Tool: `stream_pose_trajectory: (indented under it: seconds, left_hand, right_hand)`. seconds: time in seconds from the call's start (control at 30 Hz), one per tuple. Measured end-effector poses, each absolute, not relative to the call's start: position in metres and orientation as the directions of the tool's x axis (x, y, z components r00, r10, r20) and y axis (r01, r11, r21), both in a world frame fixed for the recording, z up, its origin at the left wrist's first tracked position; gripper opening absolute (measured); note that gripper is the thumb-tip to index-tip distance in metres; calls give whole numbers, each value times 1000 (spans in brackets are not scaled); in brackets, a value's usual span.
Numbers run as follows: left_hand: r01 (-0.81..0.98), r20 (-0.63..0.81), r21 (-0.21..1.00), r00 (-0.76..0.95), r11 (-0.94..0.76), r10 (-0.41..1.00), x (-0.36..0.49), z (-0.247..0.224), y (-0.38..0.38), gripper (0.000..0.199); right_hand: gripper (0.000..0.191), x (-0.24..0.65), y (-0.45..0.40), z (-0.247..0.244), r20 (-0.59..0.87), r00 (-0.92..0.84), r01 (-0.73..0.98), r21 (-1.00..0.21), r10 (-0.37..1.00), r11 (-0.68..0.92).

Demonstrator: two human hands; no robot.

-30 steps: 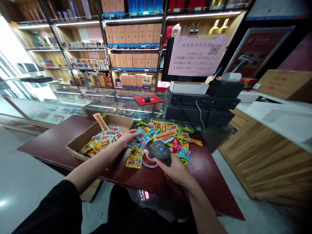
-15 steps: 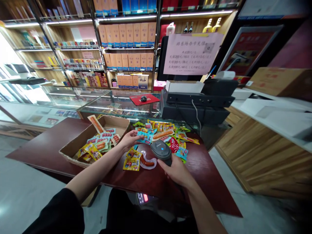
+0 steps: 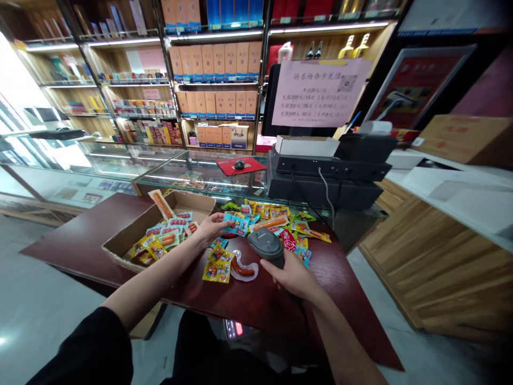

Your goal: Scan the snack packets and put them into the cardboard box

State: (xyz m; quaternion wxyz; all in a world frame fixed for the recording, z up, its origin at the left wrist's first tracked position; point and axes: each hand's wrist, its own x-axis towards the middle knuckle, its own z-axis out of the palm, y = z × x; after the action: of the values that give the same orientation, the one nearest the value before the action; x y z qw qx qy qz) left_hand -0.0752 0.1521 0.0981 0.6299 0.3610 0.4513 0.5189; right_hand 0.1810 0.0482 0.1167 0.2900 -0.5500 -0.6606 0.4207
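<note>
Between the fingertips of my left hand (image 3: 212, 229) is a blue snack packet (image 3: 237, 224), held just over the tabletop. My right hand (image 3: 294, 275) is wrapped around the handle of a dark barcode scanner (image 3: 265, 245), whose head points toward that packet. In front of the scanner lies a curved sausage in clear wrap (image 3: 243, 267), beside several yellow snack packets (image 3: 217, 271). Behind, a loose pile holds a long wrapped sausage (image 3: 272, 223) and a round red packet (image 3: 287, 240). A cardboard tray (image 3: 120, 260) with more packaged sausages stands left of my left hand.
The dark red table (image 3: 332, 299) meets a glass display counter (image 3: 192, 174). On the right stand a black cash drawer (image 3: 320, 184) and a monitor bearing a pink paper sign (image 3: 316, 93). A phone (image 3: 237, 328) shows below the table's front edge.
The view has shifted slightly. My left hand still grips the blue packet and my right the scanner; the blue light on top of the scanner no longer shows.
</note>
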Motion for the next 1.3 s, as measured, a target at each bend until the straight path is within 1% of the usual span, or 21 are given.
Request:
stream_pose_trajectory:
  seconds: [0.1, 0.17, 0.27, 0.33, 0.43, 0.53, 0.6, 0.63, 0.73, 0.77, 0.8, 0.87, 0.93, 1.03, 1.13, 1.2, 1.27, 1.3]
  left_hand:
    - [-325, -172, 935, -56, 145, 984, -98, 111, 147, 38]
    - [-310, -145, 946, -136, 96, 980, -117, 118, 142, 38]
    - [-252, -83, 968, -297, 6, 951, -148, 124, 134, 40]
    - [-169, -28, 985, -404, -45, 914, -165, 125, 126, 42]
    - [94, 107, 993, -508, -69, 855, -178, 125, 115, 39]
    - [366, 233, 930, -495, -42, 837, -170, 122, 113, 30]
    - [483, 271, 874, -392, -54, 879, -156, 115, 121, 23]
    - [528, 273, 846, -305, -77, 912, -147, 111, 128, 19]
    - [648, 197, 746, 7, -155, 980, -123, 93, 155, 12]
    - [683, 171, 711, 64, -168, 983, -116, 87, 164, 12]
    - [710, 155, 684, 86, -169, 984, -110, 81, 173, 13]
    - [736, 137, 662, 65, -140, 988, -100, 70, 190, 17]
    - [720, 110, 689, 9, -83, 994, -91, 62, 204, 22]
    - [671, -6, 739, -76, 55, 997, -81, 56, 219, 37]
    - [681, -73, 716, -147, 154, 986, -78, 56, 228, 50]
    - [676, -96, 717, -145, 170, 985, -80, 58, 229, 47]
    - [592, -157, 785, -95, 183, 983, -86, 61, 224, 37]
    - [513, -186, 837, -58, 189, 981, -89, 63, 220, 32]
  right_hand:
    - [33, 191, 70, 126, -159, -315, 526, -850, 936, 33]
    - [42, 201, 88, 133, -157, -366, 582, -808, 917, 94]
    - [42, 214, 111, 139, 30, -489, 609, -704, 872, 366]
    - [42, 218, 121, 140, 76, -550, 599, -658, 831, 457]
    - [42, 218, 128, 138, 72, -596, 569, -665, 799, 484]
    - [42, 213, 133, 135, 81, -616, 545, -674, 784, 498]
    - [39, 210, 138, 132, 84, -621, 531, -686, 779, 497]
    - [38, 209, 141, 131, 80, -620, 527, -695, 780, 490]
    - [40, 208, 150, 124, 40, -585, 557, -707, 810, 437]
    - [41, 209, 152, 122, 21, -574, 573, -703, 819, 421]
    - [40, 209, 155, 119, 7, -562, 590, -696, 827, 408]
    - [38, 208, 159, 116, -4, -541, 618, -681, 841, 394]
    - [36, 206, 162, 116, -17, -512, 634, -682, 859, 365]
    - [36, 198, 163, 123, -86, -473, 626, -733, 877, 266]
    - [33, 190, 161, 131, -119, -450, 591, -783, 885, 196]
    - [29, 188, 157, 132, -99, -457, 579, -788, 884, 210]
    - [26, 188, 155, 128, -59, -468, 583, -770, 882, 258]
    - [25, 189, 154, 125, -36, -468, 585, -762, 883, 279]
